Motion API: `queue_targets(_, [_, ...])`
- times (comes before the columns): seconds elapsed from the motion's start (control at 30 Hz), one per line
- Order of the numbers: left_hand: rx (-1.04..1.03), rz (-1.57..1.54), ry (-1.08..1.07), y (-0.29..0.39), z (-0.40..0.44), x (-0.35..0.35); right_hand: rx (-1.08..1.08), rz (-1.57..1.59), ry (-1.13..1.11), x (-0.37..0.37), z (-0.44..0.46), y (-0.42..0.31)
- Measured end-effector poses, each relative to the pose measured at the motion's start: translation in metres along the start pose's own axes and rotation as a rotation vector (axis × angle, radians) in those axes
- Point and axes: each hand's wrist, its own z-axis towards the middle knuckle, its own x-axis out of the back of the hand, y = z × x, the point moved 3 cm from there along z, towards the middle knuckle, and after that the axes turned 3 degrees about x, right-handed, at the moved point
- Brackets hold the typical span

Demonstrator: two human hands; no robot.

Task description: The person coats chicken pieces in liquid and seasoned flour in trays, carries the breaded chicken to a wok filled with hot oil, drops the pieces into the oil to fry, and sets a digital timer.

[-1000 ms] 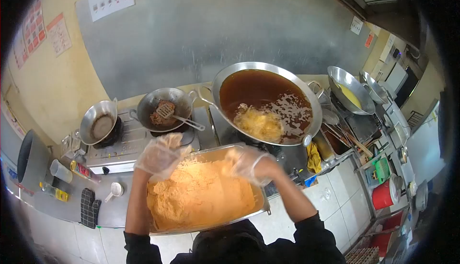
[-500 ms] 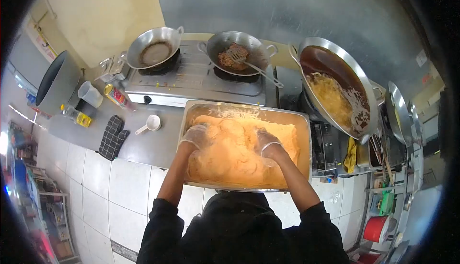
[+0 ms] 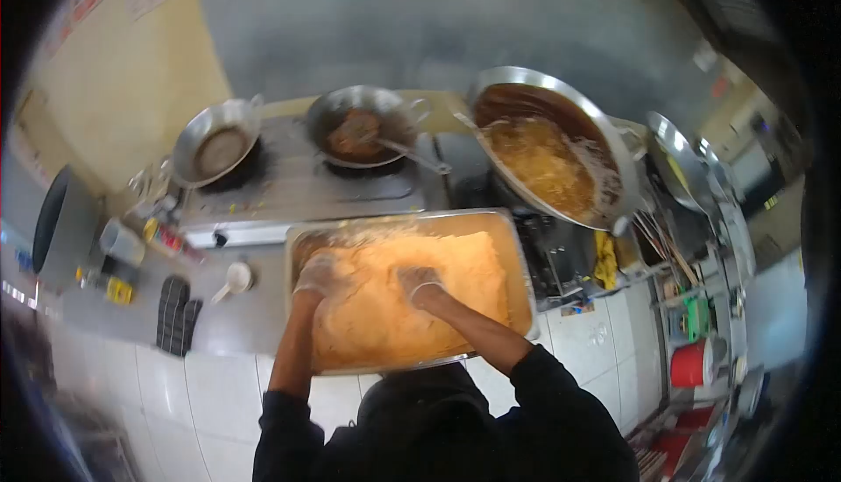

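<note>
A steel tray (image 3: 522, 285) full of orange-tinted flour (image 3: 394, 329) lies directly in front of me. Both hands wear clear plastic gloves. My left hand (image 3: 321, 275) is in the flour by the tray's left side, its fingers smeared and partly buried. Near the middle of the tray, my right hand (image 3: 419, 284) presses into the flour, its fingertips sunk out of sight. Whether either hand holds something under the flour cannot be seen. Behind the tray to the right, a large wok (image 3: 624, 167) holds brown oil with yellowish food bubbling in it.
A stove (image 3: 280, 189) carries a small pan (image 3: 188, 145) and a wok (image 3: 320, 114) with a slotted spatula (image 3: 412, 154). On the counter are a measuring cup (image 3: 238, 277), a checked mitt (image 3: 177, 316) and bottles. A yellow cloth (image 3: 604, 260) hangs right; more woks stand beyond.
Both hands have gone from raised above the tray down into the flour, and the right hand has since shifted toward the left one. The camera view has swung about.
</note>
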Motion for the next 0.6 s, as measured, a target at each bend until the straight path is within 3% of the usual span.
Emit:
queue_targets(0.07, [-0.010,-0.092,-0.067,0.011,0.000,0.023,-0.052,0.064,0.073,0.016,-0.002,0.019])
queue_targets(0.13, [0.050,-0.206,0.024,0.001,-0.002,0.022,-0.114,0.198,-0.050,0.037,-0.014,0.034])
queue_targets(0.2, [0.133,-0.071,0.037,-0.003,-0.008,0.023,-0.059,0.174,0.068,0.014,-0.004,0.056])
queue_targets(0.23, [0.107,-0.067,0.040,-0.004,-0.008,0.016,0.034,0.141,0.163,0.004,-0.002,0.063])
queue_targets(0.33, [-0.058,0.160,0.005,0.006,-0.009,0.002,-0.067,0.342,0.271,-0.004,-0.012,0.077])
queue_targets(0.43, [-0.098,0.192,-0.008,0.033,-0.013,0.005,0.064,0.393,0.202,-0.011,-0.006,0.079])
queue_targets(0.47, [-0.121,0.140,-0.034,0.034,-0.014,0.012,0.065,0.395,0.209,-0.013,-0.006,0.081])
queue_targets(0.53, [-0.142,0.092,-0.062,0.035,-0.018,0.025,-0.014,0.730,0.277,0.023,-0.032,0.075])
queue_targets(0.6, [-0.072,0.077,-0.078,0.032,-0.014,0.043,-0.049,0.620,0.192,0.031,-0.036,0.082])
